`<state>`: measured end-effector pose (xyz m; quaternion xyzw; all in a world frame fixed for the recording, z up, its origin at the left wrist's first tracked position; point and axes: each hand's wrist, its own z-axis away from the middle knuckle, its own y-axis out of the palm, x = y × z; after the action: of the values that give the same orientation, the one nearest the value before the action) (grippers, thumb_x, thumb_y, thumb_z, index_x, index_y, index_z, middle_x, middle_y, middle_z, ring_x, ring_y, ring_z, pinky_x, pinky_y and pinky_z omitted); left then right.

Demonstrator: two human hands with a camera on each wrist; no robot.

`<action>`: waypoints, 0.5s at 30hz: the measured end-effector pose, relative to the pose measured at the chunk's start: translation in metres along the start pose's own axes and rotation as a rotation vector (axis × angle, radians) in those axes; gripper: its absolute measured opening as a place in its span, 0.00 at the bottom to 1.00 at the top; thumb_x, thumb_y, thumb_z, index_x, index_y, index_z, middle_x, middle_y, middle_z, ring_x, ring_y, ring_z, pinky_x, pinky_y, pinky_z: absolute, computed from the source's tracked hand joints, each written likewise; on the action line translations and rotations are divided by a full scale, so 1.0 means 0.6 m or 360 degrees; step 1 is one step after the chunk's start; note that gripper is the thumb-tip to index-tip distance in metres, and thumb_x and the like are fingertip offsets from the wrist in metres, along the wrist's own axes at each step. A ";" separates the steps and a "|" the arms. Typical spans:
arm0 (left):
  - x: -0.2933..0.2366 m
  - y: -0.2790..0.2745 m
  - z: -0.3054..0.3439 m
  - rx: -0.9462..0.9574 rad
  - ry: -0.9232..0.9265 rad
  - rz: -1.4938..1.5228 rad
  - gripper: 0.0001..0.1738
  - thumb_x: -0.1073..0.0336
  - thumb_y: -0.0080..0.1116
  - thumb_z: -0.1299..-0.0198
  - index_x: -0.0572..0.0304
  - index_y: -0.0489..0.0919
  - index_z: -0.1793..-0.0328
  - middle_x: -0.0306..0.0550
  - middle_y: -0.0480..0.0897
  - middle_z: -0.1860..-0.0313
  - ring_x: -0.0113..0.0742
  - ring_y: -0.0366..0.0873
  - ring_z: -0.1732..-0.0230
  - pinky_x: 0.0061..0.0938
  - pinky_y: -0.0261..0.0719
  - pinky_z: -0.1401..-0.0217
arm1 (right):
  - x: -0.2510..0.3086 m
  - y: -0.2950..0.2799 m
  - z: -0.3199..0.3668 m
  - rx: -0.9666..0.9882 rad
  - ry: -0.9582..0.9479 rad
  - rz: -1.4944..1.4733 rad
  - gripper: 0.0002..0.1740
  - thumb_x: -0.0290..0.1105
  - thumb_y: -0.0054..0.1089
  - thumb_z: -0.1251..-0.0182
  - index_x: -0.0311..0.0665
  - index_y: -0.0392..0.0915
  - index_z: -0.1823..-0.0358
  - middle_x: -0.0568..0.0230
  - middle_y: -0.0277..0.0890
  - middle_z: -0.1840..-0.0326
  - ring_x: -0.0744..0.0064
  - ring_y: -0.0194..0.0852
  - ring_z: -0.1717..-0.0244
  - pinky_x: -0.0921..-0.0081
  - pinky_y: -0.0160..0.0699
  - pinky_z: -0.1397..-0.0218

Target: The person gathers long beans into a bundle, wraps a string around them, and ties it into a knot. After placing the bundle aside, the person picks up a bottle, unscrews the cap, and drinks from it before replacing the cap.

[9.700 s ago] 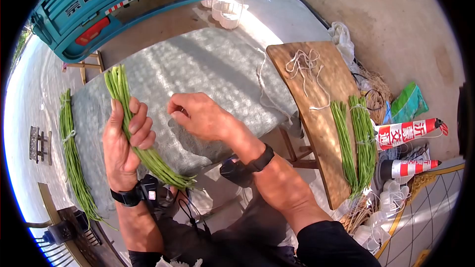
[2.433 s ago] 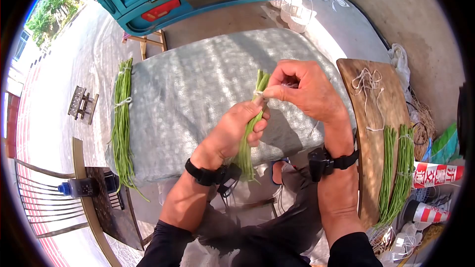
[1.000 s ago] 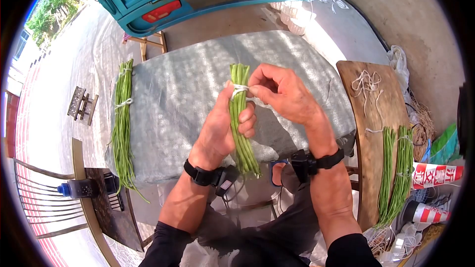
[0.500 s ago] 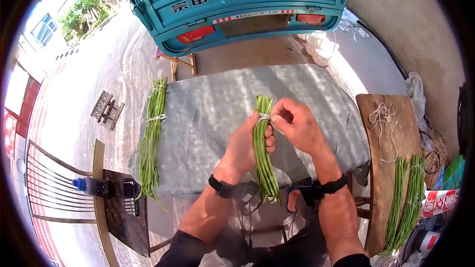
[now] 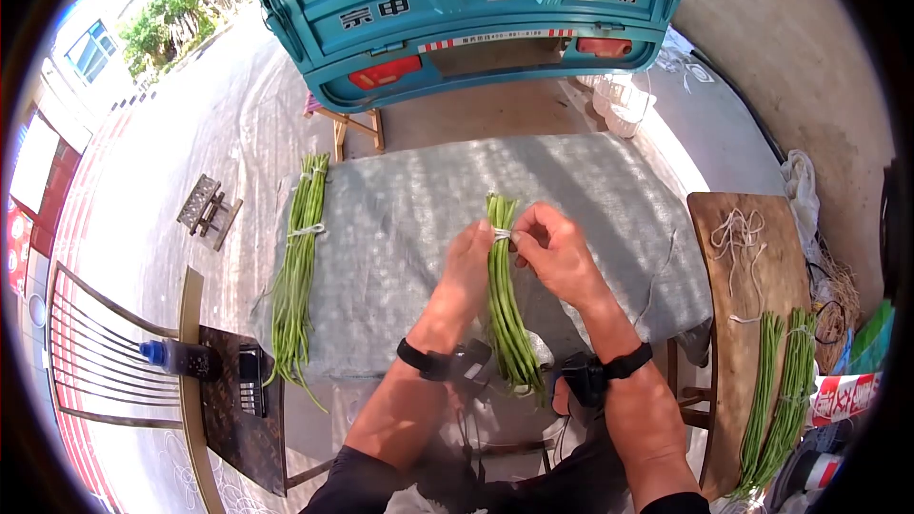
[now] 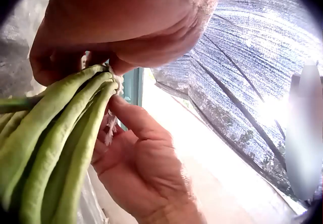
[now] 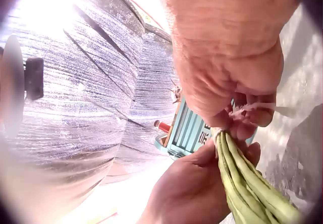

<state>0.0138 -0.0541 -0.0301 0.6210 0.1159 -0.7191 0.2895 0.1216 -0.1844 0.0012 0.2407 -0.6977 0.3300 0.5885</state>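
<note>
Upright above the cloth-covered table is a bundle of long green beans (image 5: 510, 314), with white string (image 5: 502, 234) round it near the top. My left hand (image 5: 465, 265) holds the bundle from the left, its thumb against the string. From the right, my right hand (image 5: 562, 255) pinches the string at the bundle's edge. In the right wrist view a loose string end (image 7: 260, 106) runs between the fingers of my right hand (image 7: 232, 57). Bean stalks (image 6: 60, 143) fill the lower left of the left wrist view, and some fingertips are hidden.
A tied bean bundle (image 5: 301, 266) lies at the left of the grey cloth (image 5: 400, 190). On the wooden board (image 5: 714, 257) at right are more beans (image 5: 790, 400) and loose string (image 5: 738, 233). A teal truck (image 5: 476, 0) stands behind; a dark bench (image 5: 238, 419) is at lower left.
Earlier my right hand was apart from the bundle; since then it has come to the string, which now circles the beans. Over the last half second, my left fingers have shifted near the string.
</note>
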 end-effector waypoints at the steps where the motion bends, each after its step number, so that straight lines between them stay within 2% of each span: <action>1: 0.003 -0.006 -0.006 -0.0010 0.0035 -0.0084 0.24 0.52 0.44 0.11 0.66 0.82 0.47 0.41 0.84 0.62 0.28 0.78 0.65 0.29 0.79 0.62 | -0.001 0.005 0.000 -0.0021 0.0039 -0.0002 0.04 0.25 0.62 0.21 0.34 0.77 0.57 0.69 0.82 0.65 0.80 0.84 0.67 0.79 0.78 0.68; 4: -0.004 -0.016 -0.014 0.0034 0.0083 -0.0103 0.21 0.55 0.46 0.12 0.65 0.82 0.48 0.40 0.85 0.63 0.26 0.79 0.63 0.28 0.79 0.61 | -0.012 0.015 -0.005 -0.0074 0.0084 -0.0031 0.05 0.25 0.62 0.21 0.34 0.77 0.59 0.69 0.82 0.67 0.80 0.82 0.69 0.79 0.75 0.71; 7: -0.004 -0.010 -0.005 -0.0151 0.0224 -0.0081 0.17 0.58 0.52 0.15 0.67 0.82 0.48 0.41 0.86 0.62 0.28 0.81 0.62 0.29 0.81 0.60 | -0.031 0.023 -0.010 -0.0085 0.0126 -0.0143 0.05 0.26 0.62 0.21 0.35 0.77 0.59 0.69 0.81 0.68 0.81 0.79 0.71 0.78 0.74 0.73; 10: -0.005 -0.019 -0.021 -0.0295 0.0057 -0.0320 0.15 0.60 0.60 0.19 0.66 0.80 0.40 0.44 0.86 0.56 0.29 0.83 0.58 0.29 0.83 0.56 | -0.035 0.026 -0.011 -0.0143 0.0190 -0.0078 0.03 0.25 0.63 0.25 0.33 0.80 0.59 0.69 0.81 0.67 0.77 0.80 0.66 0.72 0.82 0.60; 13: 0.011 -0.025 -0.033 -0.0456 0.0318 -0.0752 0.10 0.66 0.64 0.25 0.68 0.83 0.51 0.53 0.89 0.63 0.40 0.87 0.63 0.35 0.84 0.56 | -0.036 0.027 -0.012 -0.0148 0.0264 0.0081 0.04 0.26 0.64 0.28 0.33 0.81 0.59 0.64 0.83 0.67 0.70 0.81 0.66 0.67 0.83 0.58; 15: 0.020 -0.033 -0.025 -0.0371 0.0336 -0.0883 0.09 0.67 0.62 0.25 0.68 0.82 0.48 0.48 0.86 0.65 0.33 0.85 0.62 0.32 0.84 0.57 | -0.067 0.033 -0.013 -0.0197 0.0102 0.0186 0.05 0.27 0.65 0.29 0.32 0.80 0.59 0.61 0.84 0.67 0.66 0.82 0.65 0.65 0.83 0.56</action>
<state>0.0143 -0.0336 -0.0485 0.5995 0.3919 -0.6840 0.1380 0.1200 -0.1674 -0.0411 0.1521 -0.7104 0.3275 0.6041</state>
